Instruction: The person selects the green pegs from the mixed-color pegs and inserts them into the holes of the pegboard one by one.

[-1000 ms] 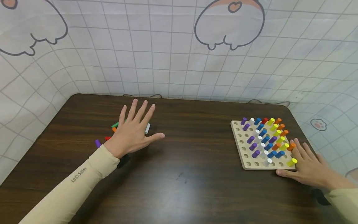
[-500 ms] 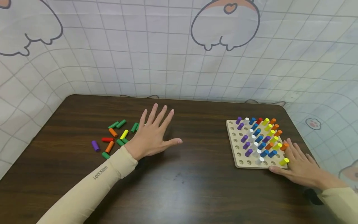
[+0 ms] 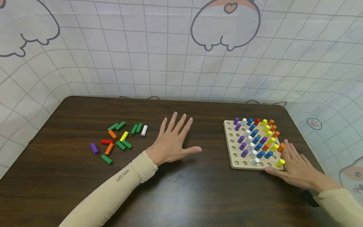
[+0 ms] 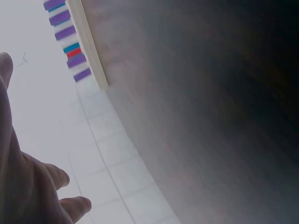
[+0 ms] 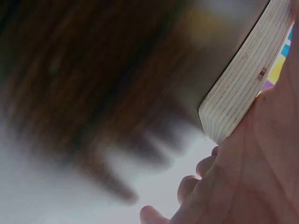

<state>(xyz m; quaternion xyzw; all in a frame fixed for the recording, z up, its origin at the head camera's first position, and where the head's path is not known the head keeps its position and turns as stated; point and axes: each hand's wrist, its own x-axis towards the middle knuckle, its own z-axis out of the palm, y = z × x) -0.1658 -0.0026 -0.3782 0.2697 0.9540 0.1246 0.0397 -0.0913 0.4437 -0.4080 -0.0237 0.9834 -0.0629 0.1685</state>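
Observation:
A square wooden pegboard (image 3: 235, 160) lies on the right of the table, its holes partly filled with upright purple, white, blue, red, yellow and orange pegs. My right hand (image 3: 300, 168) rests along the board's right edge, fingers straight and thumb at the near corner. In the right wrist view the palm (image 5: 261, 158) lies against the board's layered side (image 5: 243, 79). My left hand (image 3: 173, 143) is over the middle of the table, fingers spread and straight, holding nothing. The left wrist view shows its fingertips (image 4: 77, 207) apart from the board's edge (image 4: 88, 46).
Loose pegs lie scattered on the left of the dark wooden table (image 3: 198, 195): several green ones (image 3: 107, 159), a purple peg (image 3: 95, 148), a red peg (image 3: 107, 142), a yellow peg (image 3: 123, 136), a white peg (image 3: 144, 130) and two orange ones. A grid-patterned cloth (image 3: 158, 56) hangs behind.
My left hand has moved right, away from above the loose pegs, uncovering them. My right hand stays at the board's edge. The head view has shifted slightly right.

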